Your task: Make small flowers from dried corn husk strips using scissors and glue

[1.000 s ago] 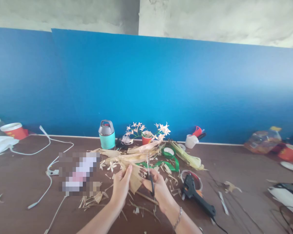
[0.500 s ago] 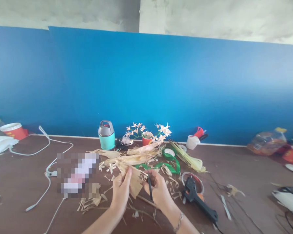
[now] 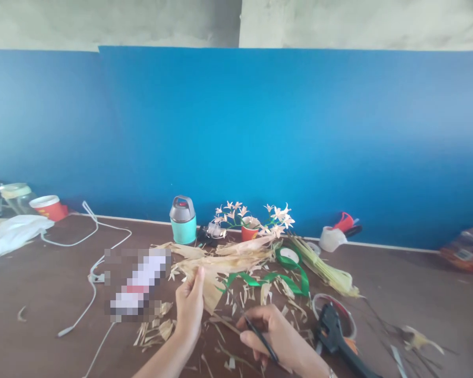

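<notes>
My left hand [image 3: 189, 302] is closed on a flat piece of pale dried corn husk [image 3: 212, 291], its thumb pressed on top. To the right of it and lower, my right hand [image 3: 274, 333] is closed around a slim dark tool [image 3: 260, 336] with a thin pointed end, too blurred to name more exactly. That end points up and left towards the husk, with a gap between them. Behind my hands lie more dried husks [image 3: 236, 260] in a loose pile. Cut husk scraps [image 3: 157, 331] are scattered around both hands.
Pale husk flowers [image 3: 278, 215] stand by a red paper cup [image 3: 250, 229]. Green ribbon [image 3: 299, 281] curls beside a bundle of pale stalks [image 3: 327, 268]. A black glue gun [image 3: 333, 328] lies right; a turquoise flask [image 3: 183, 228] stands behind. White cables [image 3: 81, 312] run along the left.
My right hand has moved down and right with the dark tool, away from the husk. My left hand still holds the husk. The view has shifted slightly right-to-left.
</notes>
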A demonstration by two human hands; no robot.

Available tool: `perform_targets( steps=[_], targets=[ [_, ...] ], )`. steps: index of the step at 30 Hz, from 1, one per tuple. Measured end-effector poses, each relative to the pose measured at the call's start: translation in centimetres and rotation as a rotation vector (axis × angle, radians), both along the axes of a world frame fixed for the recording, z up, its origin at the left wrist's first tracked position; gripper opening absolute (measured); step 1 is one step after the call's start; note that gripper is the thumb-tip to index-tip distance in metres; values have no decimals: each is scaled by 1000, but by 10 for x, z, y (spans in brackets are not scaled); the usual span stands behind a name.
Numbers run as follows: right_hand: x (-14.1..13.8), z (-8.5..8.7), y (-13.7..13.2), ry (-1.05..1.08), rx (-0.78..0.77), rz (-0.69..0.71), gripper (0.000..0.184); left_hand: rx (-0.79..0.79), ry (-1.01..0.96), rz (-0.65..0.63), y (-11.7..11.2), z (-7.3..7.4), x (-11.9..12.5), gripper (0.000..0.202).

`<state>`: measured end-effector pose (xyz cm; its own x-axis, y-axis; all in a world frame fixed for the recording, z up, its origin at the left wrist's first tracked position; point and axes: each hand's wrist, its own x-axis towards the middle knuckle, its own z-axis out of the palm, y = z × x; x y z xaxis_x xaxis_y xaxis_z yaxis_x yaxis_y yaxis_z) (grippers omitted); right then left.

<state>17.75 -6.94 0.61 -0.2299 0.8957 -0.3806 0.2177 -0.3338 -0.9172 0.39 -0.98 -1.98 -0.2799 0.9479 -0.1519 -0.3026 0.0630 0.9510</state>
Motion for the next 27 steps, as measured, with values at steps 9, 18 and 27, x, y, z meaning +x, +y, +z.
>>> perform_targets(
  steps=[9, 18, 27],
  targets=[
    [-2, -15, 0, -75, -32, 57, 19, -45, -234, 63, -2, 5, 5, 42],
    [-16, -7, -2, -65, 18, 53, 20, -18, -176, -109, -19, 2, 17, 36],
    [-25, -16, -2, 86, 97, 30, 10, 17, -34, -47, -20, -4, 18, 38]
  ],
)
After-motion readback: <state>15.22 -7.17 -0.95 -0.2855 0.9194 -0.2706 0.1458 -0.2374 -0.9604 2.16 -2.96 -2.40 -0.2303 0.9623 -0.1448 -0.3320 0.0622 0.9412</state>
